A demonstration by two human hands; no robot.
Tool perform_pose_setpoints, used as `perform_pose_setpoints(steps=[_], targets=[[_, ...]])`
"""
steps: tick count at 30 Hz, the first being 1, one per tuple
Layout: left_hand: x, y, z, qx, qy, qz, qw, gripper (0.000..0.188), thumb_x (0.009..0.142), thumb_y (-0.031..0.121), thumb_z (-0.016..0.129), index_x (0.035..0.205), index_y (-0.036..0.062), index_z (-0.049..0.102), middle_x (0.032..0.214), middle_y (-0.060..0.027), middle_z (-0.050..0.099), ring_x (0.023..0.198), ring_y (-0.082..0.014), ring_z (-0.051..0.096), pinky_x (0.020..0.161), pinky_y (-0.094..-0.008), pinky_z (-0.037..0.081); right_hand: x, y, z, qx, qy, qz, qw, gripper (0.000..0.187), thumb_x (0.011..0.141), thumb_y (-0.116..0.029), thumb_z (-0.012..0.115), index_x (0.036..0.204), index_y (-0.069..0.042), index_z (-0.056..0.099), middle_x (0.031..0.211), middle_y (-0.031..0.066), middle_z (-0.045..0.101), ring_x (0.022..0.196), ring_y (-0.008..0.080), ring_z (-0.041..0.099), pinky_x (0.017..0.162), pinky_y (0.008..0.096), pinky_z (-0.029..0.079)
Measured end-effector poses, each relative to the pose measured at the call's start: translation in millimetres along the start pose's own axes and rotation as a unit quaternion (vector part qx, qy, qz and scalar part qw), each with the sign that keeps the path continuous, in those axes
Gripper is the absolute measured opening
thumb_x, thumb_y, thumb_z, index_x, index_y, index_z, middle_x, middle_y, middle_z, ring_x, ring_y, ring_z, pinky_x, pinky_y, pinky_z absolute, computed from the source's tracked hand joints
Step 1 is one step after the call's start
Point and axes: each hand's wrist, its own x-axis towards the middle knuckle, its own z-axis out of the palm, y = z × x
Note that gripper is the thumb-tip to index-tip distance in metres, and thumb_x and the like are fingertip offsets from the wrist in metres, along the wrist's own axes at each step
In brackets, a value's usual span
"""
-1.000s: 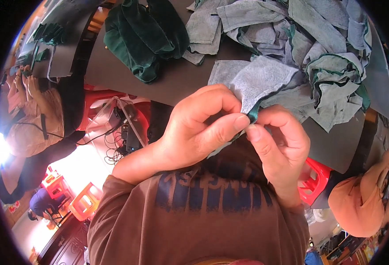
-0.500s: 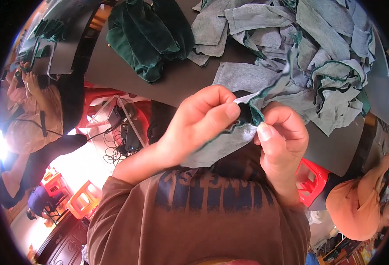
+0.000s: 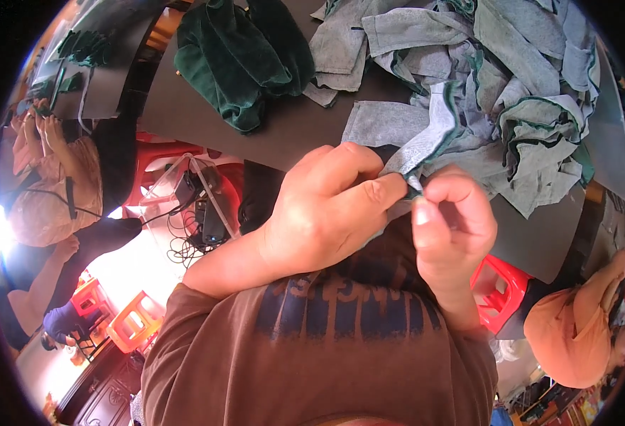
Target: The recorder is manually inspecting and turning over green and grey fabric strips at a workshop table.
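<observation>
Between my hands, in front of my chest, is a strip of grey fabric with a dark green edge (image 3: 437, 124). My left hand (image 3: 330, 202) is closed round it, thumb and fingers pinching near its middle. My right hand (image 3: 458, 224) has thumb and index finger pinched at the strip's green edge, just right of the left thumb. The far end of the strip rises, bent, toward the table. Most of its near part is hidden behind my left hand.
A heap of grey fabric pieces (image 3: 426, 32) covers the dark table (image 3: 298, 128) ahead. Dark green velvety cloth (image 3: 238, 64) lies left of it. Red stools (image 3: 497, 295) stand below the table. Co-workers sit at left (image 3: 64, 170) and right (image 3: 572, 334).
My left hand has turned over and shifted right, closing round the fabric. The strip has folded so that its grey face shows and its opened green inside is hidden.
</observation>
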Motion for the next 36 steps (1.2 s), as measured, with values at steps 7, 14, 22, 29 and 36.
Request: perform_pose_setpoints(steps=[7, 14, 22, 29, 36], targets=[[-6.2, 4.7, -9.4, -0.363, -0.173, -0.283, 0.871, 0.041, 0.071, -0.001, 0.059, 0.111, 0.0025, 0.054, 0.062, -0.0054, 0.049, 0.050, -0.0179, 0.047, 0.046, -0.0286, 0.037, 0.8, -0.4, -2.3, -0.278, -0.099, -0.205, 0.933, 0.013, 0.065, -0.003, 0.063, 0.074, -0.006, 0.054, 0.062, 0.0055, 0.052, 0.050, 0.0225, 0.052, 0.046, 0.0304, 0.042], [-36.2, -6.7, 4.0, -0.924, -0.140, -0.229, 0.274, 0.070, 0.082, 0.014, 0.051, 0.142, 0.0128, 0.014, 0.050, -0.0005, 0.044, 0.039, -0.0080, 0.035, 0.042, -0.0240, 0.027, -0.3, 0.9, 3.7, -0.179, -0.125, -0.119, 0.969, 0.015, 0.066, -0.001, 0.063, 0.076, -0.004, 0.052, 0.062, 0.0041, 0.053, 0.050, 0.0186, 0.048, 0.047, 0.0272, 0.037], [-34.5, -7.2, 4.8, -0.923, -0.126, -0.264, 0.250, 0.067, 0.084, 0.019, 0.050, 0.141, 0.0119, 0.014, 0.054, -0.0034, 0.048, 0.037, -0.0080, 0.038, 0.039, -0.0232, 0.029, 8.6, 12.2, -2.7, 0.008, 0.013, -0.066, 0.998, 0.051, 0.084, -0.026, 0.057, 0.120, 0.005, 0.039, 0.099, 0.0088, 0.052, 0.089, 0.0163, 0.048, 0.086, 0.0278, 0.035], [-39.3, -7.2, 9.3, -0.922, -0.132, -0.264, 0.251, 0.068, 0.085, 0.025, 0.051, 0.139, 0.0068, 0.013, 0.057, -0.0033, 0.048, 0.038, -0.0079, 0.040, 0.039, -0.0227, 0.031, -0.9, 14.9, 5.5, 0.038, -0.070, 0.054, 0.995, 0.033, 0.095, -0.026, 0.042, 0.105, 0.003, 0.054, 0.093, 0.0057, 0.056, 0.084, 0.0103, 0.049, 0.076, 0.0244, 0.039], [-35.5, 1.9, 13.8, -0.947, -0.086, -0.196, 0.240, 0.068, 0.086, 0.026, 0.052, 0.139, 0.0111, 0.011, 0.066, -0.0063, 0.051, 0.039, -0.0106, 0.043, 0.040, -0.0236, 0.033, -5.9, 29.7, 15.8, -0.052, -0.064, 0.007, 0.997, 0.028, 0.094, -0.021, 0.045, 0.085, 0.002, 0.056, 0.072, 0.0102, 0.057, 0.060, 0.0194, 0.054, 0.055, 0.0305, 0.042]])
